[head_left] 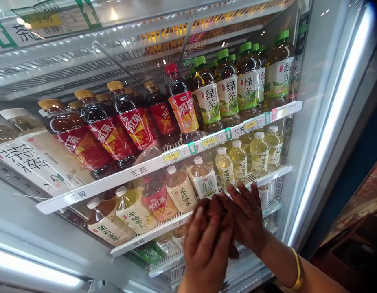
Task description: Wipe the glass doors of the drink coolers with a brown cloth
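My left hand is low in the middle of the view, its fingers bent over a bunched dark brown cloth. Beside it, my right hand reaches in from the lower right with its fingers stretched out and apart, wearing a gold bangle at the wrist. Its inner edge lies against the cloth; whether it also grips a fold is hidden. Both hands are in front of a drinks fridge, seemingly at its glass door. Behind them are a white-labelled tea bottle and small white-capped bottles.
Red-labelled tea bottles and green-capped bottles fill the upper shelf. Its price rail slants across the view. More white-capped bottles stand on the shelf below. Bright light strips run along the fridge sides.
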Tool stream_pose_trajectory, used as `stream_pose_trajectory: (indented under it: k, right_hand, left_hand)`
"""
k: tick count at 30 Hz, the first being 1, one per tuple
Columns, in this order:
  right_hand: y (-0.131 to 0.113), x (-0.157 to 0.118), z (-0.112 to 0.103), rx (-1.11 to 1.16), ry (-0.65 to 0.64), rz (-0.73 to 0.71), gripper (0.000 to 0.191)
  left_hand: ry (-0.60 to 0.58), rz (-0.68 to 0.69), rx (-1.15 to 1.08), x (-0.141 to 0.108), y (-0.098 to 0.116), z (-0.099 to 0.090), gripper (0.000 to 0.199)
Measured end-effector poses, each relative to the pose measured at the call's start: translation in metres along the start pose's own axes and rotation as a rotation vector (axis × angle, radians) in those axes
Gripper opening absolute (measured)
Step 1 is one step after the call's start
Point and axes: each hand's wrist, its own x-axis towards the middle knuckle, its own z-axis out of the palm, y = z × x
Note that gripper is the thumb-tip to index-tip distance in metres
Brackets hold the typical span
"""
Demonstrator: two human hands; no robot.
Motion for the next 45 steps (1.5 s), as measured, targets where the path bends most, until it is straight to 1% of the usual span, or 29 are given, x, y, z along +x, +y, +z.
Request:
stream_pose_trajectory:
  k: [2,3,4,6,8,10,12,14,16,18,20,22,23,25,27,29,31,33,35,37,39,41,42,43,45]
  right_hand:
    - [0.000,0.000,0.000,0.009,0.002,0.006,0.059]
    - [0.000,-0.001,0.000,0.013,0.001,0.008,0.060]
    - [0.000,-0.001,0.000,0.014,0.000,0.010,0.062]
    - [0.000,-0.002,0.001,0.006,-0.003,0.011,0.066]
    - [0.000,-0.003,0.001,-0.006,-0.003,0.011,0.067]
    - [0.000,-0.004,0.002,-0.016,-0.004,0.008,0.065]
    - [0.001,-0.005,0.001,-0.015,-0.003,-0.003,0.060]
    - [0.001,-0.005,0.001,-0.007,-0.002,-0.006,0.058]
    - [0.001,-0.005,0.001,-0.006,-0.003,0.005,0.059]
    - [0.001,-0.005,0.001,-0.016,-0.009,0.016,0.063]
    - [0.001,-0.006,0.001,-0.021,-0.011,0.015,0.068]
    - [0.001,-0.006,0.001,-0.013,-0.006,0.003,0.069]
    - [0.001,-0.006,0.001,-0.003,-0.011,-0.008,0.067]
    - [0.001,-0.005,0.000,0.022,-0.026,-0.032,0.059]
    - [0.000,0.000,-0.002,0.052,-0.051,-0.046,0.054]
    - [-0.002,0.007,-0.004,0.078,-0.066,-0.041,0.053]
    - [-0.004,0.015,-0.005,0.095,-0.075,-0.023,0.056]
    - [-0.006,0.022,-0.004,0.096,-0.054,-0.010,0.061]
    - [-0.009,0.025,-0.002,0.090,-0.025,-0.007,0.065]
    - [-0.013,0.025,0.000,0.098,-0.004,0.009,0.064]
    - [-0.021,0.025,0.001,0.120,-0.023,0.050,0.061]
    - [-0.029,0.024,0.003,0.130,-0.056,0.094,0.060]
    - [-0.032,0.023,0.004,0.127,-0.061,0.106,0.061]
    - [-0.035,0.022,0.006,0.119,-0.056,0.107,0.063]
    - [-0.037,0.020,0.010,0.104,-0.025,0.083,0.066]
  left_hand:
    - [-0.045,0.034,-0.014,-0.014,-0.001,0.001,0.023]
    - [-0.052,0.039,-0.017,-0.014,-0.004,-0.003,0.023]
    - [-0.039,0.034,-0.009,-0.010,-0.008,-0.008,0.021]
    - [0.019,-0.001,0.055,0.007,-0.017,-0.020,0.015]
    - [0.037,-0.009,0.132,0.021,-0.020,-0.026,0.015]
    - [0.036,-0.014,0.133,0.021,-0.015,-0.022,0.016]
    - [0.021,-0.004,0.058,0.008,-0.006,-0.010,0.021]
    - [-0.035,0.037,0.019,-0.007,-0.001,-0.001,0.026]
    - [-0.060,0.053,-0.003,-0.009,-0.004,-0.002,0.026]
    - [-0.027,0.032,0.005,0.004,-0.013,-0.012,0.019]
    - [0.028,0.010,0.074,0.023,-0.022,-0.023,0.016]
    - [0.061,0.011,0.138,0.031,-0.023,-0.026,0.015]
    - [0.066,0.011,0.137,0.029,-0.020,-0.024,0.015]
    - [0.056,0.007,0.076,0.013,-0.012,-0.014,0.016]
    - [-0.021,0.058,0.029,-0.007,-0.005,-0.004,0.023]
    - [-0.023,0.061,0.019,-0.017,-0.007,-0.003,0.028]
    - [0.014,0.023,0.038,-0.011,-0.015,-0.013,0.029]
    - [0.046,-0.011,0.092,0.004,-0.024,-0.026,0.031]
    - [0.065,-0.008,0.153,0.013,-0.026,-0.032,0.035]
    - [0.049,-0.020,0.140,0.008,-0.021,-0.028,0.034]
    - [0.012,-0.027,0.078,-0.006,-0.014,-0.020,0.032]
    - [-0.007,-0.005,0.049,-0.019,-0.014,-0.019,0.037]
    - [-0.003,-0.008,0.060,-0.020,-0.017,-0.023,0.044]
    - [-0.013,-0.022,0.091,-0.019,-0.022,-0.030,0.057]
    - [-0.026,0.006,0.203,-0.008,-0.033,-0.048,0.083]
